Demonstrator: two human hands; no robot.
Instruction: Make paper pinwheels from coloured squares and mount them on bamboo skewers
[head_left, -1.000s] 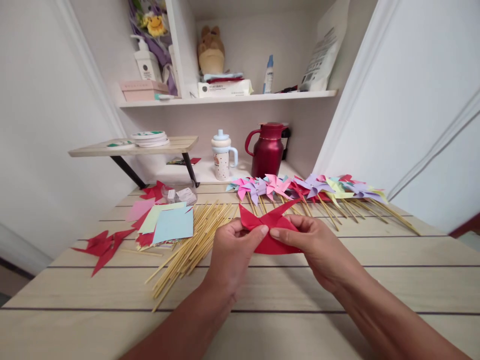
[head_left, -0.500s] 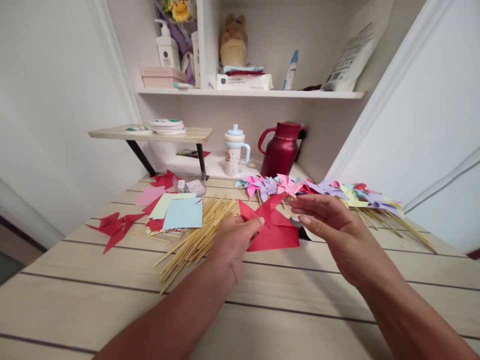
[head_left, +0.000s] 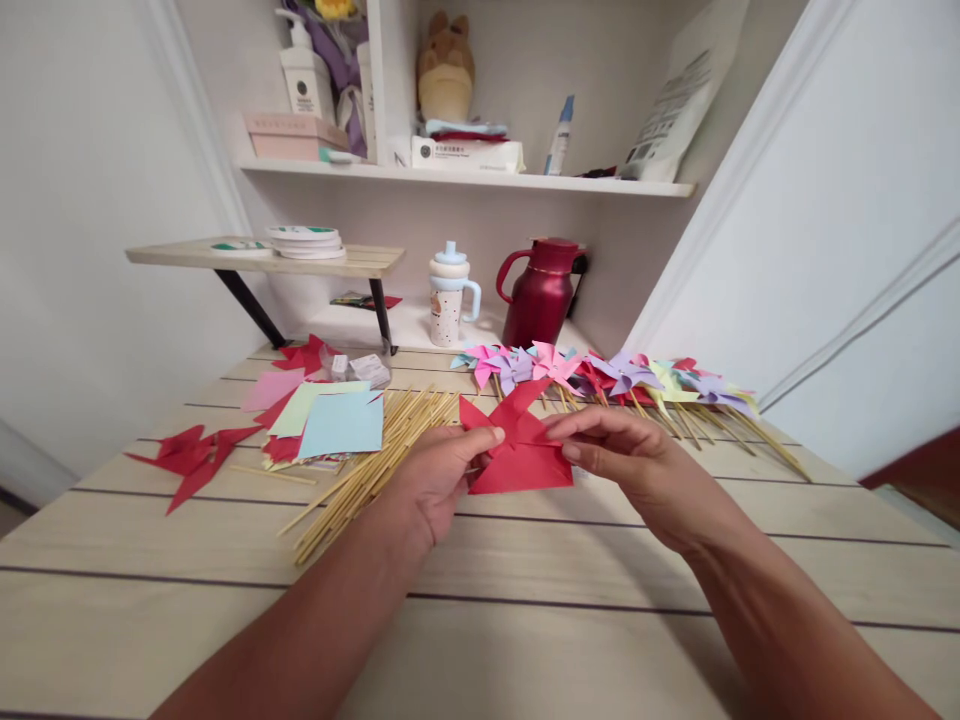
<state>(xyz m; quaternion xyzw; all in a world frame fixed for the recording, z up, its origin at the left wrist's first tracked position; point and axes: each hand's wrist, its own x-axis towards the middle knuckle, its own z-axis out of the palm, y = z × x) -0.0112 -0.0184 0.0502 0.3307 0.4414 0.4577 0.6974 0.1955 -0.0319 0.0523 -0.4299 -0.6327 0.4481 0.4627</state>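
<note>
Your left hand [head_left: 431, 480] pinches the red folded paper pinwheel [head_left: 517, 450] at its left edge, thumb on top, and your right hand [head_left: 637, 470] grips its right side with the fingertips. Keep the folded points pressed flat together at the centre, I think, so they do not spring open. The pinwheel sits between both hands, just right of the pile of bamboo sticks [head_left: 367, 460].

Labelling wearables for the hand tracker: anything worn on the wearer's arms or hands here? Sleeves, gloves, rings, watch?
Nothing visible. The left hand and right hand are bare, with no gloves. Both forearms are uncovered as far as the bottom edge of the head view, so no sleeve shows. No watch, bracelet or ring can be seen. Fingernails look short and unpainted.
</note>
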